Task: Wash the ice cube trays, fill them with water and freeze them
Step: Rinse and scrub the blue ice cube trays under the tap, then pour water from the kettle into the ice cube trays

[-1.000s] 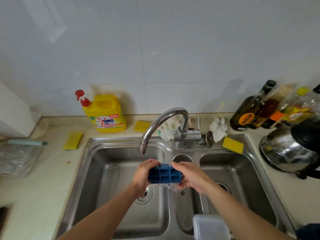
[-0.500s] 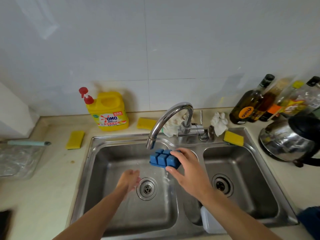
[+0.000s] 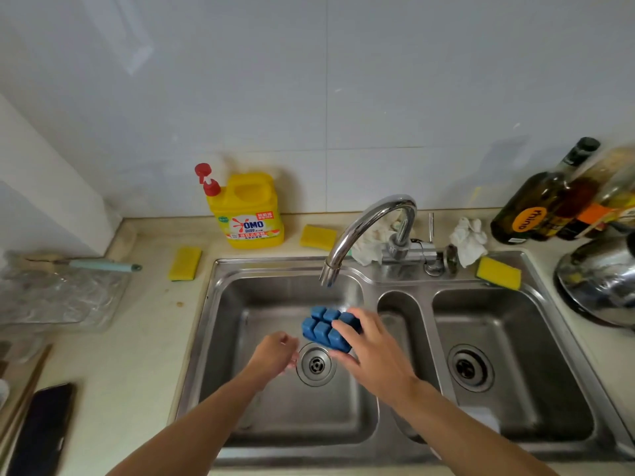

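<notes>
Since my left hand point(image 3: 275, 355) let go, its fingers released, fingers of my right hand point(image 3: 374, 352) alone grasp the blue ice cube tray point(image 3: 324, 326), now inverted beneath the faucet point(image 3: 364, 231); judged draining, filling pending.

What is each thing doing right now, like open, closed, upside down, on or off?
Ice tray, upside down, gripped by right hand over the left sink.
Left hand, holding nothing.
Tap, spout over left sink; water flow unclear.
Soap bottle, upright, pump on.
Phone, screen dark.

Even soft daylight, warped blurry edges
</notes>
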